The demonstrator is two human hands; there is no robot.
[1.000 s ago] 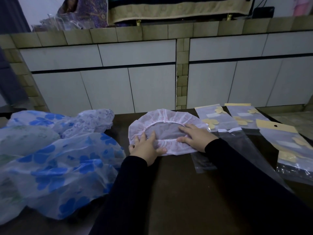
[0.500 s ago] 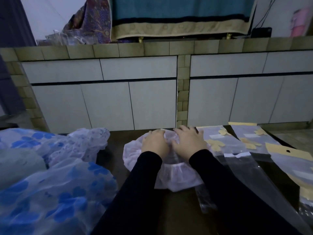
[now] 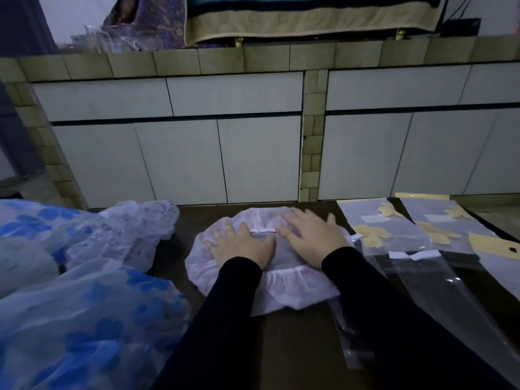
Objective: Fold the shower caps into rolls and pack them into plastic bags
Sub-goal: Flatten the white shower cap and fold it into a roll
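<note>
Blue-flowered caps (image 3: pixel 84 313) wait at the left. At centre, the left hand (image 3: pixel 242 246) and right hand (image 3: pixel 312 237), bunched together half a second back, now spread flat, pressing the pink cap (image 3: pixel 295 291) to the table (image 3: pixel 281 347); flattened, it looks ready for folding. Empty bags (image 3: pixel 422 271) lie right.
</note>
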